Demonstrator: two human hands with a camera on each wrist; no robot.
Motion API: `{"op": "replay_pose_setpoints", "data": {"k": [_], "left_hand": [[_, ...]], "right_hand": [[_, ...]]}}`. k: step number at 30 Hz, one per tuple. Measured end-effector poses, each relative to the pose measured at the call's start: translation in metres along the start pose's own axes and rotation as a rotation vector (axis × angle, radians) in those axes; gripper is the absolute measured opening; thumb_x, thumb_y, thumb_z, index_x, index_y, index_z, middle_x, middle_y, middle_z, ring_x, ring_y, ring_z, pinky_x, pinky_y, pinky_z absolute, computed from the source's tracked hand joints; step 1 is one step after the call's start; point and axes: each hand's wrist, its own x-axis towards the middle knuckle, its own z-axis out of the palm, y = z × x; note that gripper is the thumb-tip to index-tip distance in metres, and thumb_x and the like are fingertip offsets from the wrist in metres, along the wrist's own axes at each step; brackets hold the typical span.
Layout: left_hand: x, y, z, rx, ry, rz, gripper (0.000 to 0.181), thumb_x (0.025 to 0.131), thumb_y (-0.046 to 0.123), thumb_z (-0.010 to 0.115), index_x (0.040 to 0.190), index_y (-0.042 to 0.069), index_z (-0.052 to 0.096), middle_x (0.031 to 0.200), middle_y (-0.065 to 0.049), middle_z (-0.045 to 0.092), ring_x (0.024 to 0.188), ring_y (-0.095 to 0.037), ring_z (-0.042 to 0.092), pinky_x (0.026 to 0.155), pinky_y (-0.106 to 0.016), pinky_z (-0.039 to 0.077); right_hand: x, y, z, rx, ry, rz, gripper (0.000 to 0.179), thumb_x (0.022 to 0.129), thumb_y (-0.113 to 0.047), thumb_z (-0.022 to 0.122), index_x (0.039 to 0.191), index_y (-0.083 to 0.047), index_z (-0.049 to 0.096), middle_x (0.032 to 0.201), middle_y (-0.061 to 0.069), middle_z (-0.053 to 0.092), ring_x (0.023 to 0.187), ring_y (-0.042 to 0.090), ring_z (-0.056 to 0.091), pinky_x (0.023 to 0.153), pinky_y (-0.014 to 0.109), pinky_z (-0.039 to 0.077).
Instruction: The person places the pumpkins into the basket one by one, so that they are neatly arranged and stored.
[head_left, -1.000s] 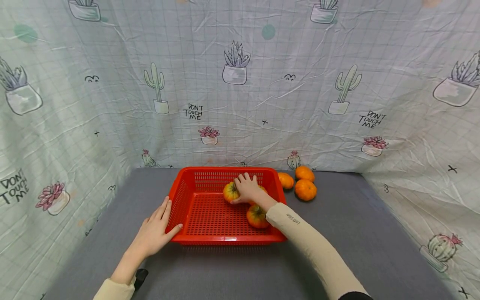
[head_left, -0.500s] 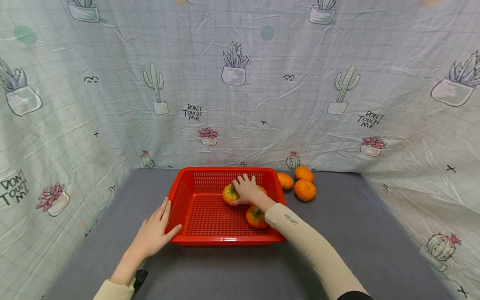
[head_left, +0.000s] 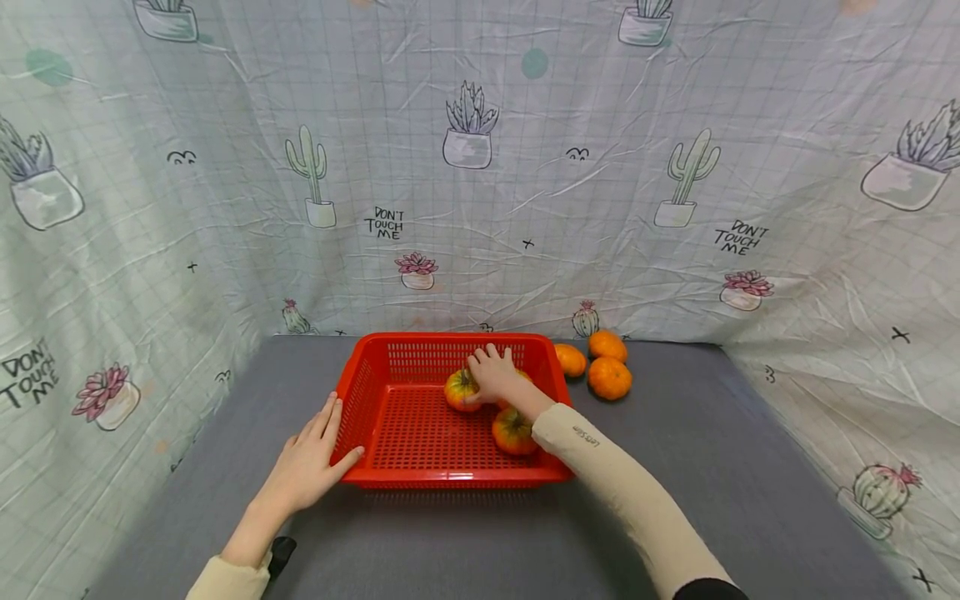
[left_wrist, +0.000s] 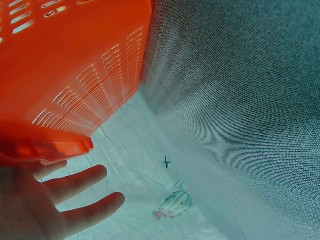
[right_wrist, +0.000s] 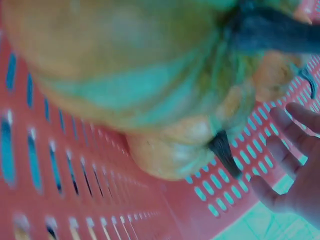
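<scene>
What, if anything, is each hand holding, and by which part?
The left hand rests against the left side of the red basket, gripping nothing. Whether the right hand grips the leftmost pumpkin cannot be told.

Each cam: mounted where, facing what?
Head: worn on head, facing forward and down at the red basket; left hand, right hand, sleeves show.
Left wrist: worn there, facing the basket's outer wall, grey tabletop and cloth; left fingers show.
Right wrist: worn there, facing pumpkins inside the basket; right fingers show.
Head and right wrist share pumpkins and right hand.
</scene>
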Motion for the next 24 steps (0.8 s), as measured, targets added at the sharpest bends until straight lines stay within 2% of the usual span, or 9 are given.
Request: {"op": "replay_pose_setpoints", "data": {"k": [4, 11, 18, 24], "left_hand": [[0.000, 0.000, 0.000, -0.001, 0.000, 0.004, 0.083, 0.084, 0.051, 0.048, 0.140, -0.003, 0.019, 0.147, -0.020, 0.018, 0.124, -0.042, 0.034, 0.088, -0.064, 0.032], [-0.001, -0.002, 0.001, 0.000, -0.021, -0.004, 0.085, 0.085, 0.054, 0.045, 0.141, -0.003, 0.017, 0.148, -0.020, 0.016, 0.126, -0.042, 0.032, 0.089, -0.063, 0.031], [0.000, -0.003, 0.002, -0.003, 0.002, 0.008, 0.083, 0.085, 0.053, 0.044, 0.141, -0.003, 0.018, 0.148, -0.020, 0.017, 0.125, -0.043, 0.033, 0.088, -0.063, 0.032], [-0.001, -0.003, 0.002, -0.002, 0.013, 0.020, 0.082, 0.086, 0.054, 0.043, 0.140, -0.003, 0.019, 0.147, -0.020, 0.018, 0.124, -0.044, 0.033, 0.085, -0.063, 0.034]], "right_hand": [[-0.004, 0.002, -0.010, 0.030, 0.024, -0.014, 0.074, 0.076, -0.059, 0.056, 0.129, -0.011, 0.042, 0.135, 0.008, 0.039, 0.124, 0.028, 0.030, 0.098, 0.055, 0.027], [-0.023, 0.010, -0.042, 0.109, 0.110, -0.047, 0.064, 0.081, -0.050, 0.056, 0.128, -0.009, 0.042, 0.129, 0.009, 0.042, 0.117, 0.030, 0.034, 0.091, 0.053, 0.028], [-0.055, 0.025, -0.065, 0.119, 0.199, -0.080, 0.057, 0.084, -0.046, 0.054, 0.128, -0.013, 0.044, 0.127, 0.006, 0.046, 0.110, 0.025, 0.037, 0.084, 0.047, 0.029], [-0.087, 0.047, -0.067, 0.161, 0.322, -0.108, 0.050, 0.085, -0.040, 0.055, 0.127, -0.015, 0.045, 0.121, 0.006, 0.051, 0.103, 0.024, 0.040, 0.081, 0.046, 0.031]]}}
